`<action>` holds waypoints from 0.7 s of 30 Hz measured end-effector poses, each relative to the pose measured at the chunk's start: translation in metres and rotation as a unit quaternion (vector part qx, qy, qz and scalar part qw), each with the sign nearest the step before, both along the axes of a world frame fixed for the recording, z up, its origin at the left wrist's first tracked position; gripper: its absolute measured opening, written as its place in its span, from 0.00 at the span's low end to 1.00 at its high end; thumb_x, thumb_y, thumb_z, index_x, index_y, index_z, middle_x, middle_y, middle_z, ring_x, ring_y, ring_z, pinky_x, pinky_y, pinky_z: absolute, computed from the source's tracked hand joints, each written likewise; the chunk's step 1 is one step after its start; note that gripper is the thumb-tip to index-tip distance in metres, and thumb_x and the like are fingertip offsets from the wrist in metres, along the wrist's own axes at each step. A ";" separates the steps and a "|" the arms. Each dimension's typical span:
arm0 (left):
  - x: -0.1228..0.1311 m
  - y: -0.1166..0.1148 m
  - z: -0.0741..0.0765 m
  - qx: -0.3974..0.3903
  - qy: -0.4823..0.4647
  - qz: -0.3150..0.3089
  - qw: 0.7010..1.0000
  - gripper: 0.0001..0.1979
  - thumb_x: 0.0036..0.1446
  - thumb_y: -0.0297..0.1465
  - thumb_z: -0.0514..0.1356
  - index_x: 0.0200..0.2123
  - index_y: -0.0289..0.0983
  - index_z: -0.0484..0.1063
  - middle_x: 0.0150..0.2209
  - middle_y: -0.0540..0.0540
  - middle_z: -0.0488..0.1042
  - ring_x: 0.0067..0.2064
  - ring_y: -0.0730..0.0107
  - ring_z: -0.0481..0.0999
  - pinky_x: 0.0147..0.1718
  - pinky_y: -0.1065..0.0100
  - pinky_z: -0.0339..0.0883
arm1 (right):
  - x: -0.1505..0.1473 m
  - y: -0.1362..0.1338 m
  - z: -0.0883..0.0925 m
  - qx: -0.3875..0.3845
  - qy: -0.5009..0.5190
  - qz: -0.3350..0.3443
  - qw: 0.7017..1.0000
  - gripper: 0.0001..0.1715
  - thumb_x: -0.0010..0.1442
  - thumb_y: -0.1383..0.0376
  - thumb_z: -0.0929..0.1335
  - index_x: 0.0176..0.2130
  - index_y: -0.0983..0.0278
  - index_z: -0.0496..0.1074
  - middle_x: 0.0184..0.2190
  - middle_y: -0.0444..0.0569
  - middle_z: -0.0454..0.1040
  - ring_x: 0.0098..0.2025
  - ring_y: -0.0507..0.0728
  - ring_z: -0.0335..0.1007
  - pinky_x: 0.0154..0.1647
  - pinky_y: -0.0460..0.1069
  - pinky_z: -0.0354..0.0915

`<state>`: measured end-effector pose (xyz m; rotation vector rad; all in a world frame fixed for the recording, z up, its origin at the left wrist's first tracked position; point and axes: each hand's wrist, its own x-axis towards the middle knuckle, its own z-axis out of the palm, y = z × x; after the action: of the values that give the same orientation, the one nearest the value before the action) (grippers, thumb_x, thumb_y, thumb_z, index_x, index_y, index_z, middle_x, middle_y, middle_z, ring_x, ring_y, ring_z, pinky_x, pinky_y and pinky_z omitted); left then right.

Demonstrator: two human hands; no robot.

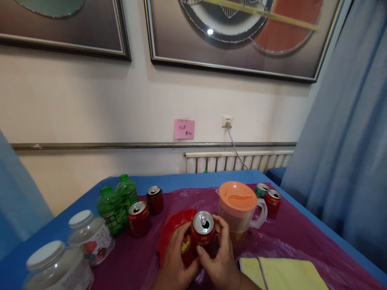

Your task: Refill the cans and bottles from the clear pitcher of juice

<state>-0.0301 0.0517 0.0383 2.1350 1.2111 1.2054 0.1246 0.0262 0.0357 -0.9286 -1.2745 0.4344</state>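
Note:
A red soda can with an opened silver top stands upright between my two hands near the front middle of the table. My left hand wraps its left side, and my right hand grips the right side, with the thumb across the front. Just behind and left of the can lies a red scalloped plate, partly hidden by my left hand. Close to my right hand is a clear pitcher with an orange lid, holding some amber liquid.
On the left stand two white-lidded jars, two green bottles and two red cans. At the back right are a green can and a red can. A folded yellow cloth lies front right on purple plastic sheeting.

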 end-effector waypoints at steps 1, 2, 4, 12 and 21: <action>0.002 -0.001 0.005 -0.009 0.000 -0.005 1.000 0.33 0.52 0.40 0.67 0.61 0.41 0.67 0.60 0.37 0.74 0.60 0.47 0.75 0.58 0.48 0.71 | 0.001 0.000 0.000 0.004 -0.004 0.011 1.000 0.37 0.56 0.67 0.71 0.61 0.60 0.57 0.54 0.57 0.75 0.56 0.63 0.74 0.56 0.58 0.72; 0.003 -0.002 0.010 -0.017 0.001 -0.013 1.000 0.34 0.51 0.40 0.67 0.61 0.41 0.68 0.61 0.37 0.73 0.60 0.47 0.74 0.59 0.47 0.70 | 0.003 0.000 0.000 0.008 -0.009 0.023 1.000 0.37 0.57 0.67 0.71 0.62 0.60 0.57 0.54 0.57 0.74 0.56 0.63 0.74 0.56 0.58 0.72; 0.006 -0.003 0.018 -0.035 -0.002 -0.032 0.999 0.35 0.50 0.41 0.69 0.61 0.41 0.67 0.61 0.37 0.72 0.61 0.46 0.73 0.60 0.46 0.69 | 0.006 0.000 0.000 0.017 -0.025 0.043 0.999 0.36 0.59 0.64 0.71 0.63 0.60 0.58 0.56 0.57 0.73 0.57 0.64 0.73 0.58 0.59 0.71; 0.000 -0.004 0.008 -0.088 -0.025 -0.047 0.995 0.38 0.54 0.42 0.67 0.66 0.40 0.60 0.65 0.36 0.68 0.65 0.47 0.69 0.64 0.45 0.63 | 0.010 0.001 -0.005 0.031 -0.040 0.059 0.997 0.36 0.63 0.59 0.69 0.66 0.60 0.56 0.60 0.57 0.68 0.61 0.66 0.68 0.61 0.61 0.67; 0.003 -0.004 0.026 -0.088 -0.057 0.001 0.994 0.32 0.51 0.42 0.66 0.58 0.39 0.68 0.56 0.38 0.77 0.55 0.49 0.78 0.56 0.49 0.72 | 0.009 -0.003 -0.006 0.043 -0.084 0.049 0.994 0.34 0.66 0.60 0.67 0.67 0.59 0.55 0.62 0.58 0.64 0.64 0.65 0.62 0.65 0.61 0.61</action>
<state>-0.0269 0.0476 0.0645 1.9119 1.2205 1.1599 0.1334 0.0234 0.0301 -0.8457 -1.4854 0.3797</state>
